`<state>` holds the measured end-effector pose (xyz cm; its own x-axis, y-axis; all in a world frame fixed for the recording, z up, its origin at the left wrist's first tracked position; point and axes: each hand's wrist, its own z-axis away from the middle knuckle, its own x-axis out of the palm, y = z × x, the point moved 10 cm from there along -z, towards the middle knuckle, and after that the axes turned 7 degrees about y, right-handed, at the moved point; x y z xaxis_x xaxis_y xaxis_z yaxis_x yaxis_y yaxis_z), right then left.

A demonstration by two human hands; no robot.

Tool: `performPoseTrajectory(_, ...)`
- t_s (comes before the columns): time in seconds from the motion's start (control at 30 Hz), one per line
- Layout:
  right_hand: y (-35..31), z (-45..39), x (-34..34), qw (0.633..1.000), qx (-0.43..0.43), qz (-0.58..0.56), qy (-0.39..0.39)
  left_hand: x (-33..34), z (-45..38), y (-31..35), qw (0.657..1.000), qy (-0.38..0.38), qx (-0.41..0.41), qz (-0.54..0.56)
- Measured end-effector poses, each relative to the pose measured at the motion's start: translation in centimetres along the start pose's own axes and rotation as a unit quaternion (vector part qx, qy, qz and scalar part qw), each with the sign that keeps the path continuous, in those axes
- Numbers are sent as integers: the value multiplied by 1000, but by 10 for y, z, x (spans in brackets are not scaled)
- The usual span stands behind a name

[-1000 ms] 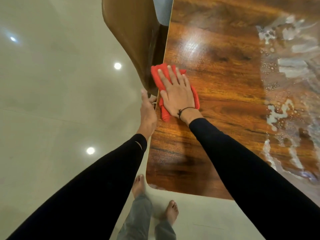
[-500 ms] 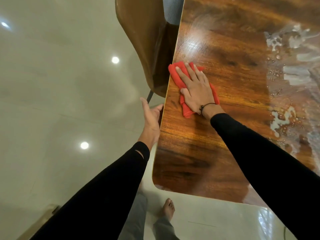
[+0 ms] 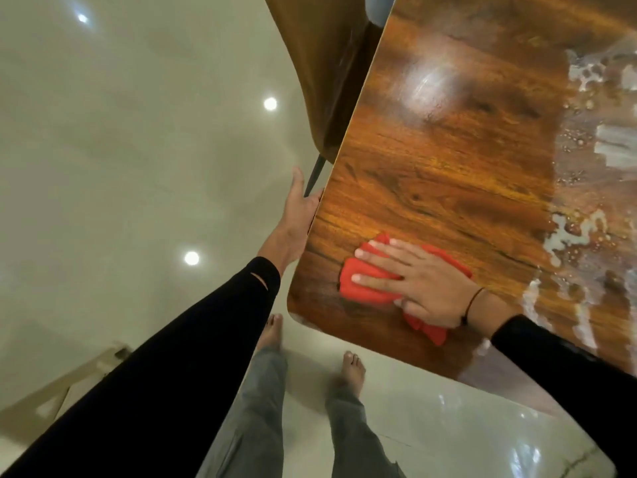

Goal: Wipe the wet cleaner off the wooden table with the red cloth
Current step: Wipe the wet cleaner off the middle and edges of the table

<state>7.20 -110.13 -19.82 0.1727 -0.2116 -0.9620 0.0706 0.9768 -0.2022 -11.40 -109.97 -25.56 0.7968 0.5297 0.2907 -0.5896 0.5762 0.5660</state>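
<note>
Red cloth [image 3: 368, 288]: lying bunched and flat on the desk [image 3: 465, 174], close to the near left corner, partly hidden under the palm.
Change: sitting nearer the near edge than a second ago, having slid down along the left edge from beside the chair back.
Right hand [image 3: 424, 284]: pressing down on the cloth, fingers [image 3: 382, 251] straight and slightly apart, pointing toward the left edge; not curling round anything.
Left hand [image 3: 298, 215]: resting against the left edge of the desk, palm on the rim; fingers hidden below the edge, so clamped or loose cannot be told.
Wet cleaner [image 3: 579, 232]: pooling in white streaks and beads along the right side of the desk, well apart from the cloth.
Wiped strip: showing glossy, streak-free wood along the left edge down to the cloth.
Meaning for the task: likely finishing one pass down the left strip; the wet part not yet reached, so most of the wiping probably lying ahead, toward the right.
Chair [image 3: 327, 74]: standing tucked against the far left edge.
Floor [image 3: 120, 150]: reflecting ceiling lights, bare feet showing below the near edge.
</note>
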Motion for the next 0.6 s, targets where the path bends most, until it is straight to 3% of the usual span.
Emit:
performPoseTrajectory(0.13, 55, -26, -29, 989, 139, -16, 49, 1, 16, -3, 999, -33, -29, -23)
performPoseTrajectory(0.2, 38, -57, -34, 987, 150, -9, 57, -7, 28, -8, 997, -49, -41, -45)
performPoseTrajectory(0.3, -52, -92, -20, 999, -17, -22, 24, -24, 41, -19, 995, -44, -62, -71)
performPoseTrajectory(0.4, -108, -71, -2, 987, -162, 11, 9, -35, 48, -23, 992, 15, -42, -117)
performPoseTrajectory(0.5, -112, -25, 12, 973, -231, 18, -11, -40, 54, -17, 983, 90, -4, -158)
performPoseTrajectory(0.6, -88, 17, 9, 971, -237, 3, -16, -31, 57, -18, 966, 158, 38, -199)
